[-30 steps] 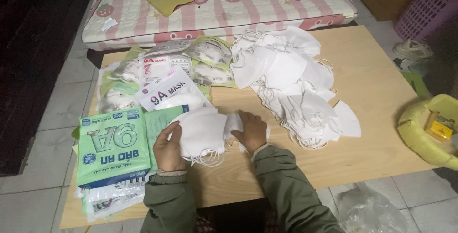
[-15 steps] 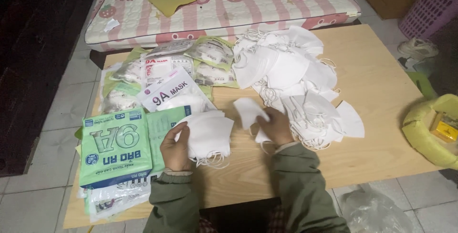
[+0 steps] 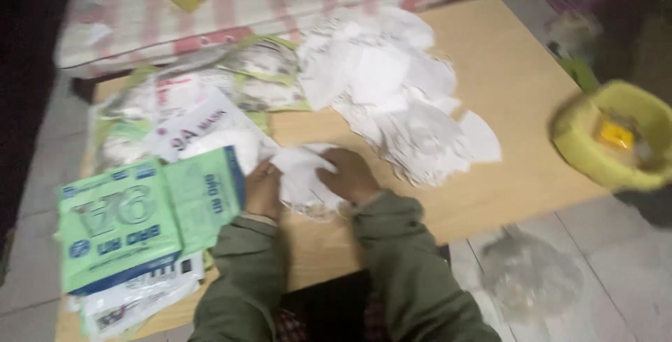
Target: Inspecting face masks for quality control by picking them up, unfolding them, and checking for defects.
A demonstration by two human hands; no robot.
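The person's left hand [image 3: 264, 189] and right hand [image 3: 352, 175] were both laid on a small stack of white folded fabric face masks [image 3: 302, 174] near the front edge of the low light-brown wooden table [image 3: 518, 97]. The left hand rested with curled fingers against the left side of the stack, and the right hand lay flat on its right side, so the masks were pressed between and under them, as if to keep the pieces even. Whether any single mask was pinched, I could not tell, because the picture was blurred.

Just to the left of the stack lay flat green and white printed packets [image 3: 133, 223], partly over the table's edge, near enough for the left hand. Behind the hands, a loose heap of white masks [image 3: 392, 83] was spread over the middle of the table. A yellow plastic pot [image 3: 616, 142] stood on the floor at the right, well apart from the hands.
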